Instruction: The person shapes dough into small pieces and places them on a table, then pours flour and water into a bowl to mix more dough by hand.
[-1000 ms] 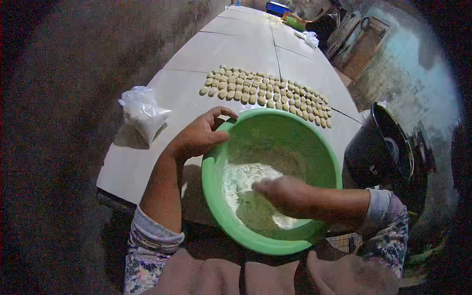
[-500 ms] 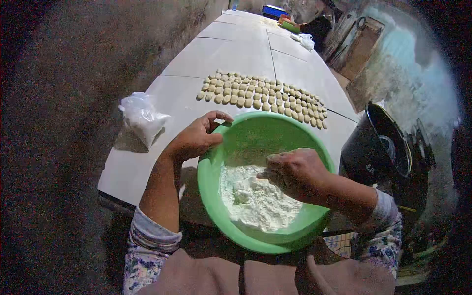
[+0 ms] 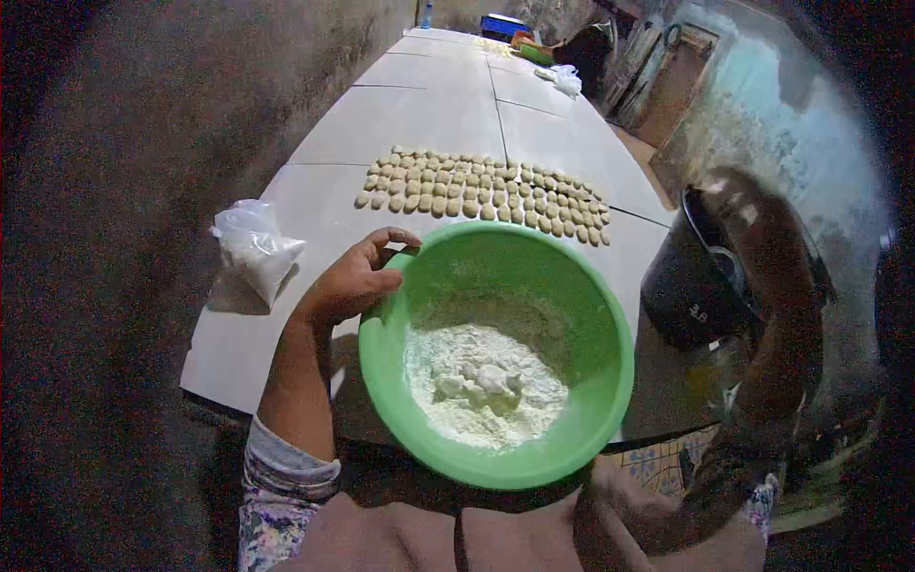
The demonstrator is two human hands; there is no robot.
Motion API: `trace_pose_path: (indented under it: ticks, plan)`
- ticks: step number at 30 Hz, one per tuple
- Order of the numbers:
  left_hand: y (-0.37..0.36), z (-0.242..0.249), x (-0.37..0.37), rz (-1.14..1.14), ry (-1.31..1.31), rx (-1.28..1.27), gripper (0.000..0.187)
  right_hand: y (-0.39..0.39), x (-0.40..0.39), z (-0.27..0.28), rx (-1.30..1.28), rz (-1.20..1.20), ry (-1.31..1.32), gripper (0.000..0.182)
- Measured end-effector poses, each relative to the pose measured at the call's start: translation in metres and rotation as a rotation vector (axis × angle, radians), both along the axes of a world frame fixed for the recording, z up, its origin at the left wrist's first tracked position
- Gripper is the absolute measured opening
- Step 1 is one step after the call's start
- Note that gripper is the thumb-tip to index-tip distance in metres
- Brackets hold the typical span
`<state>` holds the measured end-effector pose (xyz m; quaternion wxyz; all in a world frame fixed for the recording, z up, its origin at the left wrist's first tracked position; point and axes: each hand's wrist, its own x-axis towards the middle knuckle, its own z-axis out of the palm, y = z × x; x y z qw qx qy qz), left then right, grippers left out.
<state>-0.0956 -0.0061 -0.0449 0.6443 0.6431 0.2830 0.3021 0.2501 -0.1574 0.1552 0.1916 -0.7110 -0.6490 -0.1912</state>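
Note:
A green basin (image 3: 596,419) is tilted toward me at the table's front edge. White flour (image 3: 448,357) lies inside it, with a few pale wet lumps on top. The basin's upper left rim is gripped by my left hand (image 3: 355,278), thumb and fingers on either side of it. My right hand (image 3: 732,195) is raised to the right, over the black bucket (image 3: 688,296); it is dark and smeared by motion, so its fingers and anything in them cannot be made out.
Rows of small dough pieces (image 3: 486,191) lie on the white tiled table (image 3: 429,114) beyond the basin. A plastic bag of white powder (image 3: 255,253) stands at the left. Another person (image 3: 581,57) is at the far end, near a blue crate (image 3: 503,27).
My right hand has left the flour and moved out of the basin to the right, over the bucket. My left hand still holds the rim. The view has shifted slightly.

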Motion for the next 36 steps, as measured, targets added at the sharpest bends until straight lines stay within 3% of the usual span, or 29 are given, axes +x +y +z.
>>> trace_pose_path:
  ticks: [2, 4, 5, 7, 8, 9, 11, 16, 19, 20, 24, 26, 31, 36]
  plan:
    - [-0.001, 0.001, -0.001, 0.006, 0.029, 0.016, 0.043, -0.002, 0.034, 0.014, -0.012, -0.121, -0.053, 0.028]
    - [0.002, -0.004, -0.003, 0.027, 0.041, 0.009, 0.044, -0.003, 0.081, 0.011, -0.137, -0.372, -0.415, 0.03]
    - [-0.001, 0.0, -0.003, 0.029, 0.042, 0.009, 0.044, -0.004, 0.108, 0.002, -0.137, -0.37, -0.414, 0.03]
    - [-0.007, 0.011, -0.002, 0.052, 0.109, 0.033, 0.046, -0.006, 0.146, -0.018, -0.435, -0.15, -0.092, 0.032]
    - [-0.005, 0.007, -0.002, 0.054, 0.109, 0.035, 0.046, -0.005, 0.087, -0.005, -0.647, -0.439, 0.058, 0.026]
    - [0.0, -0.001, -0.001, 0.031, 0.055, 0.019, 0.046, -0.006, 0.102, -0.011, -0.645, -0.438, 0.059, 0.026]
    - [0.002, -0.004, -0.002, 0.008, 0.003, 0.007, 0.047, -0.007, 0.158, -0.031, -0.429, -0.254, -0.448, 0.019]
    - [0.0, 0.0, -0.001, 0.023, 0.059, 0.012, 0.048, -0.011, 0.209, -0.049, 0.044, -0.147, -0.701, 0.018]
    - [0.011, -0.013, -0.003, -0.013, 0.037, -0.068, 0.049, -0.01, 0.238, -0.055, 0.357, 0.068, -0.939, 0.02]
    - [0.007, -0.01, -0.002, -0.023, -0.009, -0.028, 0.052, 0.0, 0.195, -0.033, 0.056, -0.315, -0.621, 0.019]
    - [0.005, -0.007, -0.001, -0.017, -0.004, -0.018, 0.051, -0.005, 0.207, -0.037, 0.089, -0.427, -0.742, 0.021]
    - [0.002, 0.002, -0.002, 0.003, 0.101, -0.014, 0.051, -0.003, 0.177, -0.028, 0.012, -0.5, -0.549, 0.022]
    - [0.006, -0.009, -0.002, -0.019, -0.006, -0.009, 0.051, -0.008, 0.195, -0.027, 0.098, -0.306, -0.448, 0.022]
    - [0.008, -0.01, -0.004, -0.015, 0.06, 0.001, 0.052, -0.018, 0.195, -0.011, 0.116, -0.066, -0.146, 0.023]
